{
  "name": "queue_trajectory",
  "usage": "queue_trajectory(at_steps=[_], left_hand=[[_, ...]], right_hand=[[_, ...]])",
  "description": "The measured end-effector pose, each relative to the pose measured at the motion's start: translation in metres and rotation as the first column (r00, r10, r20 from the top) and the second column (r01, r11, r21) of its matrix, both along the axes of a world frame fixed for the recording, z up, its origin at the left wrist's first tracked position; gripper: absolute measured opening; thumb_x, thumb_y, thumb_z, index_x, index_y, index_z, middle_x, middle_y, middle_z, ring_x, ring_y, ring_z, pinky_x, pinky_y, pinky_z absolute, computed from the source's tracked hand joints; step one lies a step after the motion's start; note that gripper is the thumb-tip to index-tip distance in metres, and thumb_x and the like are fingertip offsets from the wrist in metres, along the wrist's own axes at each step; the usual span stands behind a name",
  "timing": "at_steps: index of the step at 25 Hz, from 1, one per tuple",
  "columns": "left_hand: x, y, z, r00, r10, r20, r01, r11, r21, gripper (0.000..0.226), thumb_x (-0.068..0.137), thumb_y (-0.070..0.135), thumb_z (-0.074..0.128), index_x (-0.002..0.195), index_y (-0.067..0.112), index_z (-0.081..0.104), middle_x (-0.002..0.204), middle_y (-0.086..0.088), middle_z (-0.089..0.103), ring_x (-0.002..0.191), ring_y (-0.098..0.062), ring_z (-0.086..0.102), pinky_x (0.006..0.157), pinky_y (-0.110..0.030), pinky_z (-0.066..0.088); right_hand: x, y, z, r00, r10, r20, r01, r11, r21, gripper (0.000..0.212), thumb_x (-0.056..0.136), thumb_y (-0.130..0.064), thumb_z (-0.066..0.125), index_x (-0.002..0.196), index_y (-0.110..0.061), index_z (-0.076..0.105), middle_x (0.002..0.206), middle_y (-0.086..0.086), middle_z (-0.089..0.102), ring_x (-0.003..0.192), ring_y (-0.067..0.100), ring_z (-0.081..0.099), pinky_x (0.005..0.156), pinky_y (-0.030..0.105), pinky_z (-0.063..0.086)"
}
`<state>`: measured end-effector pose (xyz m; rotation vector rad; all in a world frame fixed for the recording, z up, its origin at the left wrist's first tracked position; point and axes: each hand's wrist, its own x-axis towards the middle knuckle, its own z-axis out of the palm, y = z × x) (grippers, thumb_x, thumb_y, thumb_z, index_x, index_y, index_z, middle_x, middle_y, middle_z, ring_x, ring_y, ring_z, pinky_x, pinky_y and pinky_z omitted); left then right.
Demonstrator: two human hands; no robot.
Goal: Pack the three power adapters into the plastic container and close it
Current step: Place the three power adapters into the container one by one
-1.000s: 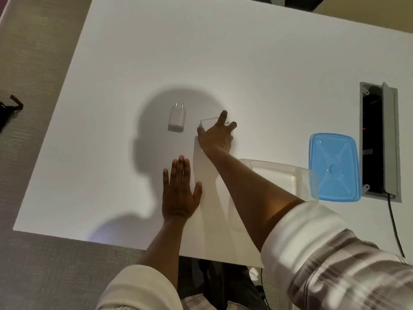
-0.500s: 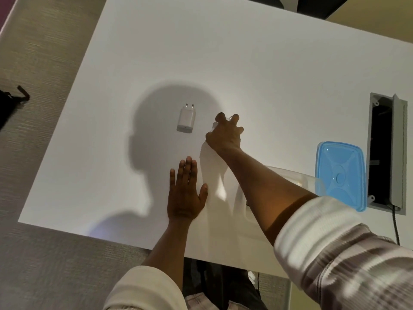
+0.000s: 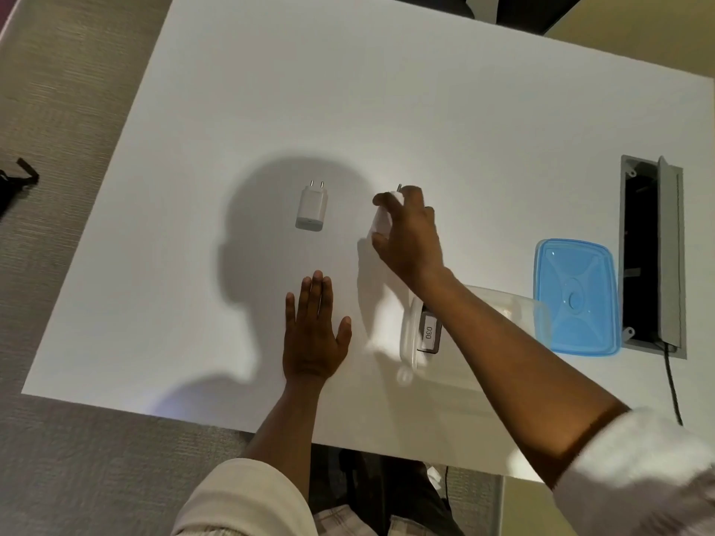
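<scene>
On the white table [image 3: 425, 90], head view, the right hand [image 3: 410, 234] has its fingers closed around one white adapter [image 3: 381, 218], apparently lifted clear, while the left hand [image 3: 313, 334] lies flat, fingers spread, holding nothing. A second adapter [image 3: 311, 208] lies loose; the plastic container [image 3: 410, 334] is open with a dark labelled item inside, possibly the third adapter, and the blue lid [image 3: 576, 295] lies just beside it, so closing remains outstanding.

— Where's the loose adapter [image 3: 312, 208]?
— Beyond the left hand [image 3: 312, 334], left of the right hand [image 3: 410, 234].
— The container [image 3: 410, 334]?
— Under the right forearm; the lid [image 3: 576, 295] lies to its right.
</scene>
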<state>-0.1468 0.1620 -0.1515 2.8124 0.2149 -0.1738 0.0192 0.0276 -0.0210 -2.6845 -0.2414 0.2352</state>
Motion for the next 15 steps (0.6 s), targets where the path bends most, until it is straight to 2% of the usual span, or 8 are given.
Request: queue_trajectory(at_steps=[2,5,10,12,15], left_hand=[[0.000,-0.001,0.001,1.000,-0.003,-0.003,0.003,1.000,0.001,0.076,0.097,0.052,0.031,0.159,0.016,0.008,0.168,-0.005,0.009,0.155,-0.021,0.005,0.126,-0.047,0.007],[0.000,-0.001,0.002,1.000,-0.005,0.000,0.005,1.000,-0.005,0.076,0.096,0.050,0.033,0.159,0.014,0.008,0.168,-0.006,0.009,0.155,-0.021,0.005,0.126,-0.047,0.009],[0.000,-0.001,0.006,1.000,-0.002,-0.003,0.002,1.000,0.002,0.075,0.096,0.048,0.033,0.158,0.013,0.010,0.167,-0.007,0.012,0.155,-0.023,0.009,0.125,-0.049,0.012],[0.000,-0.002,0.007,1.000,-0.007,-0.005,0.007,1.000,-0.002,0.075,0.096,0.048,0.032,0.158,0.012,0.011,0.167,-0.008,0.013,0.155,-0.024,0.011,0.125,-0.050,0.014],[0.000,-0.001,0.008,1.000,-0.008,0.000,0.008,1.000,-0.001,0.075,0.096,0.048,0.031,0.158,0.011,0.011,0.167,-0.009,0.014,0.154,-0.025,0.012,0.125,-0.051,0.014]], right_hand=[[-0.012,-0.024,0.021,0.999,0.014,0.051,-0.016,0.999,0.045,0.056,0.080,-0.021,0.073,0.132,-0.027,0.052,0.146,0.011,0.040,0.125,0.036,0.047,0.097,0.041,0.047],[-0.046,-0.073,0.046,0.999,0.004,0.038,-0.008,0.995,0.101,0.058,0.080,-0.023,0.073,0.134,-0.029,0.052,0.147,0.010,0.040,0.131,0.032,0.044,0.104,0.038,0.041],[-0.113,-0.131,0.044,0.982,0.059,-0.178,-0.065,0.997,-0.029,0.060,0.074,-0.027,0.079,0.129,-0.033,0.055,0.139,0.009,0.044,0.119,0.032,0.054,0.092,0.035,0.047],[-0.127,-0.141,0.028,0.960,0.042,-0.278,-0.066,0.995,-0.080,0.060,0.075,-0.026,0.079,0.130,-0.034,0.056,0.140,0.009,0.045,0.116,0.033,0.056,0.093,0.034,0.048],[-0.127,-0.147,0.003,0.941,-0.023,-0.339,-0.025,0.990,-0.139,0.067,0.076,-0.025,0.077,0.138,-0.032,0.051,0.144,0.010,0.044,0.116,0.036,0.055,0.096,0.036,0.047]])
